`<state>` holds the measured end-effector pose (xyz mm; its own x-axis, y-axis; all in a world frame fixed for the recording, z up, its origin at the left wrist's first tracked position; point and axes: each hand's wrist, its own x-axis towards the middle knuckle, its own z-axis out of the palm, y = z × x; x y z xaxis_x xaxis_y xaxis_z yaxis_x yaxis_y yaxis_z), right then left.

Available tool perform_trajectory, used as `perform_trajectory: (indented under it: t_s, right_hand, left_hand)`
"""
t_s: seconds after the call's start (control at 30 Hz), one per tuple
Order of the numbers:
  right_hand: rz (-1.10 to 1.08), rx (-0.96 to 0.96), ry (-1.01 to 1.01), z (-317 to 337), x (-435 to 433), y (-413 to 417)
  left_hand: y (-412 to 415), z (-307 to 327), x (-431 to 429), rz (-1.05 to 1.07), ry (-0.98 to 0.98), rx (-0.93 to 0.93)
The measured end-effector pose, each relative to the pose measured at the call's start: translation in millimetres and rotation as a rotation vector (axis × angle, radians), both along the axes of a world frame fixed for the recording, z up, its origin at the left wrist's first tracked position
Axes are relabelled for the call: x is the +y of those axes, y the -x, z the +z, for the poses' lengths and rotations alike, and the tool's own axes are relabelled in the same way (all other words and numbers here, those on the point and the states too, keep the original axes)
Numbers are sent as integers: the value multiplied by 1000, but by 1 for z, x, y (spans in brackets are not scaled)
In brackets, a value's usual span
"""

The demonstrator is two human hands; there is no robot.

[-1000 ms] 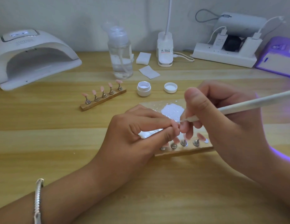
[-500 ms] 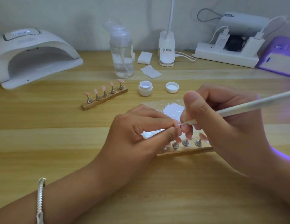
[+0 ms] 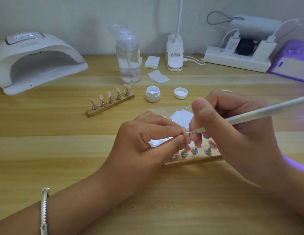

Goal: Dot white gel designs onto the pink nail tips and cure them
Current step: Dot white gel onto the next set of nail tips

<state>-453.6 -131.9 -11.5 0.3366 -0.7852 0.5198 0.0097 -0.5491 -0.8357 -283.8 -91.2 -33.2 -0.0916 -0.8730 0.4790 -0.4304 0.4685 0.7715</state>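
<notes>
Two hands meet at frame centre, dotting a pink nail tip above a pale, wood-grain surface (image 3: 63,150).

The left hand (image 3: 144,141) has its grip pinched, thumb and forefinger, on a small pink nail tip (image 3: 184,132), mostly hidden, so its design cannot be read. The right hand (image 3: 236,133) has its grip curled round a slim white dotting pen (image 3: 259,114), whose fine metal point touches that tip. Below them lies a wooden strip stand (image 3: 195,159) with at least four metal pegs showing. A second stand (image 3: 110,106), centre left, bears five glossy pink tips. One open white gel jar (image 3: 153,94) and its round lid (image 3: 180,93) sit just above a shiny, speckled palette (image 3: 181,116). A domed white curing lamp (image 3: 34,61) fills the upper left, against a plain wall.
</notes>
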Motion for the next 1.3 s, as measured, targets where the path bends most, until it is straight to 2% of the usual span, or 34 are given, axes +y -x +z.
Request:
perform_trajectory:
  t_s: [0.27, 0.6, 0.77, 0.9, 0.97, 1.13, 1.3]
  right_hand:
    - [-14, 18, 13, -1, -1, 1]
    - [-61, -134, -42, 10, -15, 7]
    - [-218, 16, -38, 3, -34, 17]
    - [-293, 189, -146, -11, -44, 25]
    - [-296, 204, -200, -15, -47, 27]
    - [-265, 286, -134, -20, -52, 25]
    - [-230, 270, -138, -22, -53, 24]
  left_hand:
    - [0, 0, 0, -5, 4, 0]
    - [0, 1, 1, -21, -47, 43]
    - [0, 1, 1, -18, -76, 62]
    - [0, 1, 0, -21, -84, 62]
    - [-1, 1, 0, -16, -85, 62]
    - [-1, 3, 0, 11, -85, 51]
    - [-1, 4, 0, 14, -81, 40]
